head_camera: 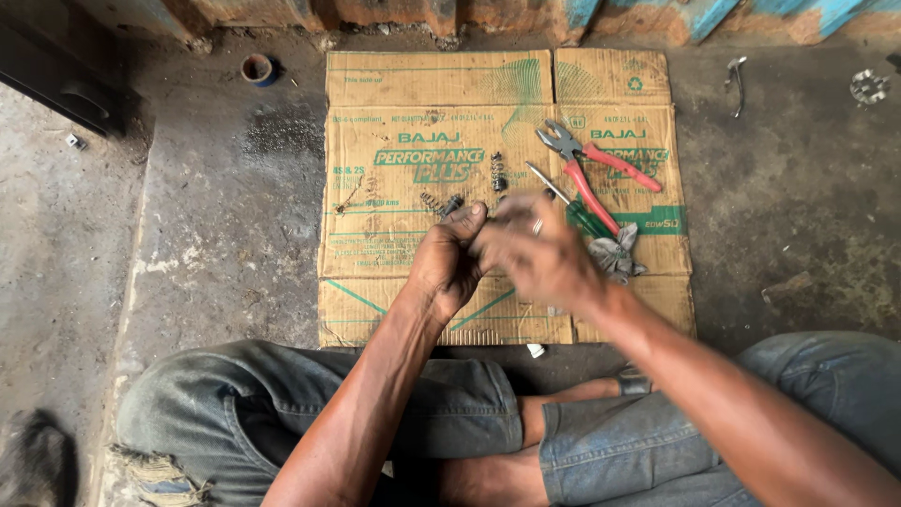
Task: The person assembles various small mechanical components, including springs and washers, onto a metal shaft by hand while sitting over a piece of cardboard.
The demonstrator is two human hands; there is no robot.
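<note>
- Cardboard (394,253), a flattened brown box with green print, lies on the concrete floor (216,216) in front of my crossed legs in jeans (282,394).
- My left hand (449,261) is curled into a loose fist above the cardboard, thumb on top; whether it pinches anything I cannot tell.
- My right hand (535,253) is blurred and touches the left one, fingers bent toward it; its hold is hidden, and a ring shows on one finger.
- Just beyond my left knuckles lie a small coiled spring (431,202) and a dark screw-like part (452,204); another spring (498,172) lies further off.
- Red-handled pliers (596,169) and a green-handled screwdriver (568,202) lie beside my right hand, with a grey rag (619,255) near the wrist.
- A roll of tape (256,69) sits well apart by the wall.
</note>
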